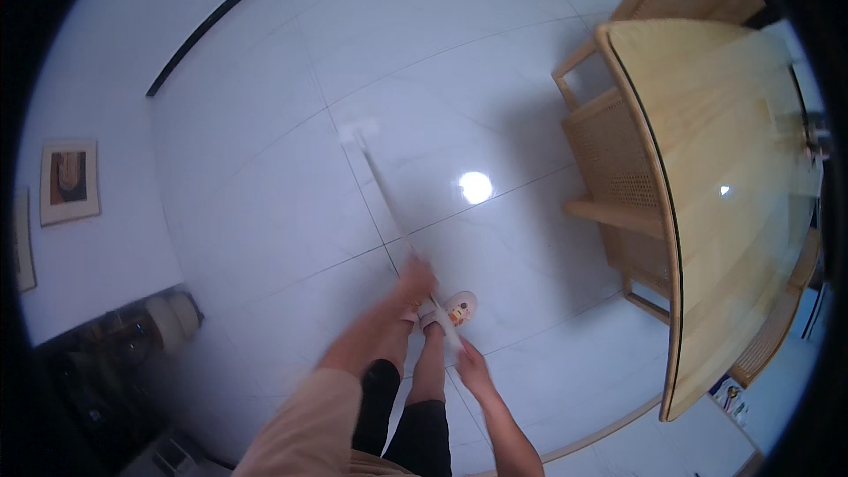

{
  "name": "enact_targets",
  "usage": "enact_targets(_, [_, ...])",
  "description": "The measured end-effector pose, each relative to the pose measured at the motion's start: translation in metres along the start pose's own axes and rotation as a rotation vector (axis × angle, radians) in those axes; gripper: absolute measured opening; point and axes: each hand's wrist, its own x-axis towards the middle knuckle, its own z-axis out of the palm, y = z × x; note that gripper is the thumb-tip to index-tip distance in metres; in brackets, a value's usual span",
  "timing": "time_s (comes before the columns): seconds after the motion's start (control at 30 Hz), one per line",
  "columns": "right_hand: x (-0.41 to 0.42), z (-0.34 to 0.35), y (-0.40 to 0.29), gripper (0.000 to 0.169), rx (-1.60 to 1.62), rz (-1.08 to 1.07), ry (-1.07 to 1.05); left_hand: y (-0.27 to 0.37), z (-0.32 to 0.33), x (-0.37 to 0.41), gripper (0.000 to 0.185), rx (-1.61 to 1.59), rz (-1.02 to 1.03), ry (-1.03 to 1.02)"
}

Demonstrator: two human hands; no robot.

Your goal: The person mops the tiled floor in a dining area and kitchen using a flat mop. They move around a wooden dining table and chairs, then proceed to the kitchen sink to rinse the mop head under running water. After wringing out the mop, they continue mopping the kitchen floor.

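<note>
A long-handled floor mop [382,189] slants across the view, its pale handle running from my hands out to a white flat head [358,130]. That head is blurred and rests on the white tiled floor [265,165]. My left hand [416,278] is wrapped around the handle partway down. Closer to my body, my right hand [472,366] grips the thick white top end. Just beyond that grip, a slipper [462,309] with a cartoon print shows on one foot; the other foot is mostly hidden behind my left hand and the handle.
On the right stands a wooden table [722,225], with cane-backed chairs [613,152] tucked along its edge. Framed pictures [69,182] hang on the left wall. A dark cabinet [99,371] with pale round items [171,321] is at lower left. A black baseboard [225,13] edges the far wall.
</note>
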Motion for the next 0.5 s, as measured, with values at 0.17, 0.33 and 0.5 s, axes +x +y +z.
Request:
enact_targets(0.17, [-0.237, -0.114, 0.018, 0.029, -0.408, 0.114, 0.278, 0.228, -0.063, -0.065, 0.011, -0.495, 0.477, -0.159])
enact_targets(0.33, [-0.310, -0.094, -0.045, 0.027, -0.253, 0.096, 0.291, 0.227, -0.127, -0.095, 0.011, -0.623, 0.561, -0.114])
enact_targets(0.5, [-0.164, 0.005, -0.062, 0.040, -0.006, 0.130, 0.063, 0.059, -0.074, -0.075, 0.012, -0.476, 0.310, 0.094])
